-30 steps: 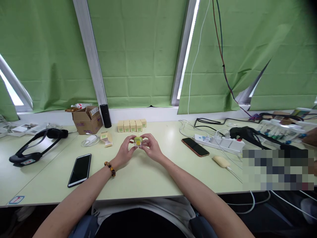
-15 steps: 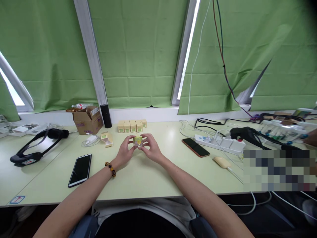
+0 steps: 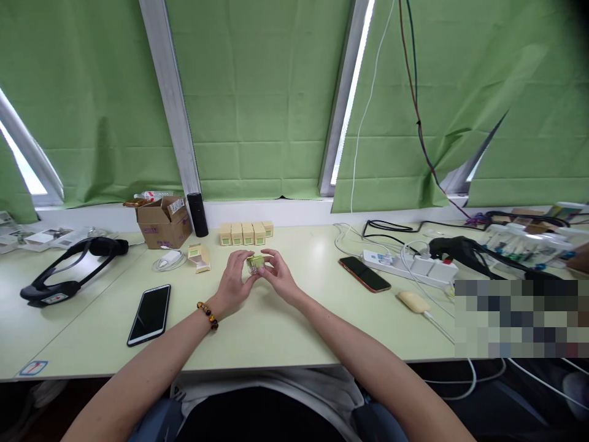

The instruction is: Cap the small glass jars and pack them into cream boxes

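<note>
Between my two hands, over the middle of the table [image 3: 285, 331], is a small clear container with a yellow-green top [image 3: 255, 264]. My left hand [image 3: 234, 281], with a beaded bracelet [image 3: 208, 315] at its wrist, grips the container's left side. From the right, the fingers and thumb of my right hand [image 3: 280, 281] close on it too, the thumb across its front. Its contents are too small to make out. Beyond my hands stands a row of several small cream boxes [image 3: 242, 234]. An opened cream box [image 3: 199, 258] lies left of my left hand.
On the left are a black-and-white phone [image 3: 150, 315], a black headset [image 3: 76, 270], a cardboard box [image 3: 164, 222], a coiled white cable [image 3: 169, 260] and a black cylinder [image 3: 197, 215]. To the right are another phone [image 3: 364, 274], a power strip [image 3: 411, 267] and a cream mouse-like item [image 3: 413, 301].
The container has turned and tilted in my fingers; its front face showed before. My right thumb has moved across its front. Both hands keep hold of it.
</note>
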`<state>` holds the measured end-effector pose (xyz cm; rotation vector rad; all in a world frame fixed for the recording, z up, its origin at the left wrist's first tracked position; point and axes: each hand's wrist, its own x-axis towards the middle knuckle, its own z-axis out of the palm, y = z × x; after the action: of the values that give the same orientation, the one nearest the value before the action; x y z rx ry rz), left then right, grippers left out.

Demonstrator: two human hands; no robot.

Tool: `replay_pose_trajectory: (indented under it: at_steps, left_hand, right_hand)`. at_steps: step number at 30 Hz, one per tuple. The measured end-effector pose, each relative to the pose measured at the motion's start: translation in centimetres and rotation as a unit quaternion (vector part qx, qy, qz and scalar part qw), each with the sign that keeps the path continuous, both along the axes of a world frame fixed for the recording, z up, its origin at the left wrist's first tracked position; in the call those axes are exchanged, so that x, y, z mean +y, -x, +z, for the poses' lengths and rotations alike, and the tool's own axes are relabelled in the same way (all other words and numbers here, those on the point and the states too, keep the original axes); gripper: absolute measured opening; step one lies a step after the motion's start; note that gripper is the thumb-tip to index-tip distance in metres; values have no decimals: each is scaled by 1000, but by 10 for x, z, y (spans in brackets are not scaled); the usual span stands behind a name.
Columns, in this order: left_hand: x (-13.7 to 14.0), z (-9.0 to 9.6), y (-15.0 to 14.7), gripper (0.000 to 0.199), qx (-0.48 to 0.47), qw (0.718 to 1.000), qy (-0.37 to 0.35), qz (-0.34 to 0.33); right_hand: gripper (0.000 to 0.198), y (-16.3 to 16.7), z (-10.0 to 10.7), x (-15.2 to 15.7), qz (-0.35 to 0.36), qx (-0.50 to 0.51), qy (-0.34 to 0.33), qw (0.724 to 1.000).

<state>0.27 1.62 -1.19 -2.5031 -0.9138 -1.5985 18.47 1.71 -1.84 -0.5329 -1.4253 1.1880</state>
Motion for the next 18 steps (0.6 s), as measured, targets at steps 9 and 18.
replay_pose_trajectory:
  at_steps: [9,18]
  left_hand:
    - [10,-6,0,43,-67,994,84,-34]
    - [3,0,2,41,-6,999,19,48]
  right_hand:
    - [56,-4,6,2,117,103,90,984]
    - [43,-3,-6,12,5,70,76,995]
